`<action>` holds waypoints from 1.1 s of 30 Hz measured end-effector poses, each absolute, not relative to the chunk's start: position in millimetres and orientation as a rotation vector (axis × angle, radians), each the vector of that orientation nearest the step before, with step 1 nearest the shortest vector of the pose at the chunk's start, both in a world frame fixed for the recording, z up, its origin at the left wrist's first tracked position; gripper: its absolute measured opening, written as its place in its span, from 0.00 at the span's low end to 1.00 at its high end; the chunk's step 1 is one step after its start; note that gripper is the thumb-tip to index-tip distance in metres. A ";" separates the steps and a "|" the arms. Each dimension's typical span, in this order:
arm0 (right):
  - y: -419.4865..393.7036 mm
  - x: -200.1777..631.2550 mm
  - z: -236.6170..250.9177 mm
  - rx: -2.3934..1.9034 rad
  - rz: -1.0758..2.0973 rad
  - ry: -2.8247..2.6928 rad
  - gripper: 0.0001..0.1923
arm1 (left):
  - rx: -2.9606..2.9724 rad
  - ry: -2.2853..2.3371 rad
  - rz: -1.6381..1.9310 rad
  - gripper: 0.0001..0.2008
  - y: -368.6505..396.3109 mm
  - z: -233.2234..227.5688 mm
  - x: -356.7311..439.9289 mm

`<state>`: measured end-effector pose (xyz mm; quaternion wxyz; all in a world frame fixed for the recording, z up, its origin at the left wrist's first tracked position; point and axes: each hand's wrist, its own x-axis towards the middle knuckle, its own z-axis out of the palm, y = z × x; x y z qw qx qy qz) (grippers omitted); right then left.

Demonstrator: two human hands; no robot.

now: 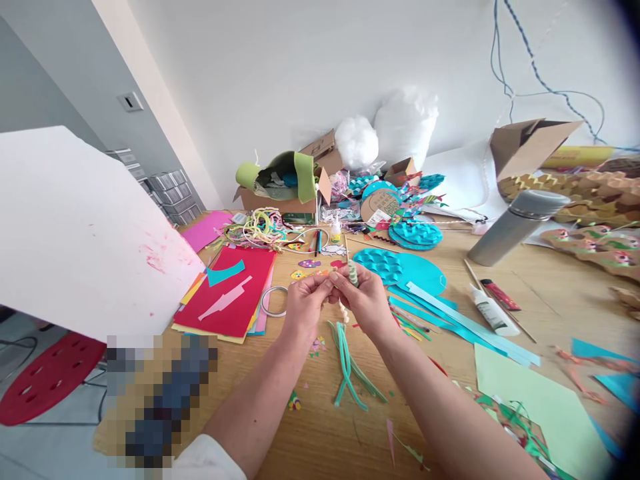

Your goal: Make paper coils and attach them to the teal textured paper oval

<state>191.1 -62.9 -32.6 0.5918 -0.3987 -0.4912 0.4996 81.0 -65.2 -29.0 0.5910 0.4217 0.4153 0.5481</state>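
Note:
Over the middle of the table my left hand (307,300) and my right hand (367,300) meet at the fingertips. Rising from my right fingers is a pale green coiled pipe cleaner (353,272), beside a thin stick (347,248). My left thumb and forefinger pinch closed against the right fingertips; what they hold is too small to make out. Just below the hands shows a cream twisted strand (344,312), partly hidden. Loose green pipe cleaners (345,363) lie on the wood between my forearms.
Coloured paper sheets (235,293) and a silver ring (273,302) are on the left. Blue egg-tray discs (420,273) lie beyond my right hand. A grey flask (517,227), a white glue bottle (493,312) and pale green paper (540,400) occupy the right side.

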 end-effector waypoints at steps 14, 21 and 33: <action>-59.1 197.8 -31.3 -0.911 1.292 -0.939 0.18 | 1.057 0.967 1.177 0.17 -61.8 -26.7 71.8; -60.8 206.7 -20.3 -1.034 1.198 -1.164 0.17 | 1.106 0.908 1.231 0.15 -58.7 -33.1 73.8; -61.3 215.2 -14.0 -1.126 1.093 -1.436 0.10 | 1.124 0.929 1.238 0.17 -59.7 -31.0 71.8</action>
